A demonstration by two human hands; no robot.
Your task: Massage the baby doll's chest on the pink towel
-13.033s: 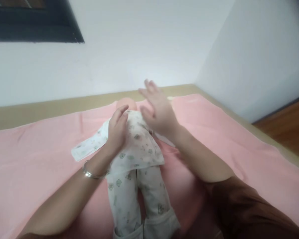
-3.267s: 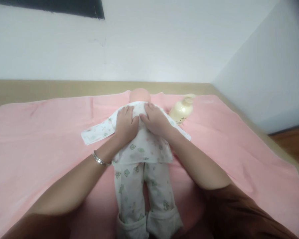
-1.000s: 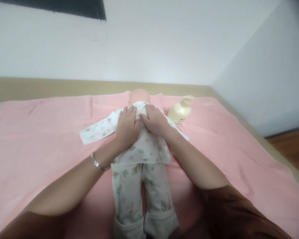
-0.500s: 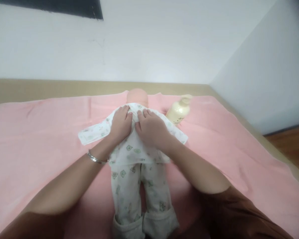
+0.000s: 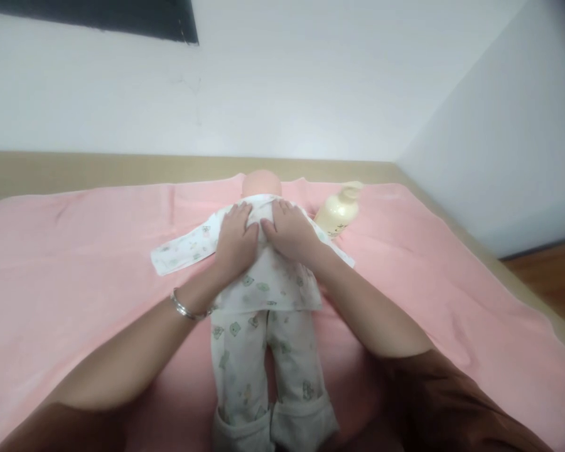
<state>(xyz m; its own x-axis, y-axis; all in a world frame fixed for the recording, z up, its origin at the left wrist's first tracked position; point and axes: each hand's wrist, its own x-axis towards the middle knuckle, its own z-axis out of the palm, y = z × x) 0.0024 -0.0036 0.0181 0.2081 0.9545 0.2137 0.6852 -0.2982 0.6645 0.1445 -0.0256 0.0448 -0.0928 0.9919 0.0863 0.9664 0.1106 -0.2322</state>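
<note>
A baby doll lies on a pink blanket, its bald head toward the wall and no facial features showing. It wears a white printed shirt and matching pants with turned-up cuffs. My left hand rests flat on the left side of the doll's upper torso, fingers pointing to the shoulder. On the other side my right hand lies flat, fingers spread. Both thumbs point inward with a small gap between them. Neither hand grips anything. The doll's sleeves reach out to both sides.
A cream pump bottle leans on the blanket right of the doll's shoulder, close to the sleeve. The pink blanket covers a tan surface that meets a white wall. Wooden floor shows at the right.
My right hand has shifted slightly outward, its fingers now nearer the doll's right-side shoulder. My left hand has moved a little to the right. The bottle stays put.
</note>
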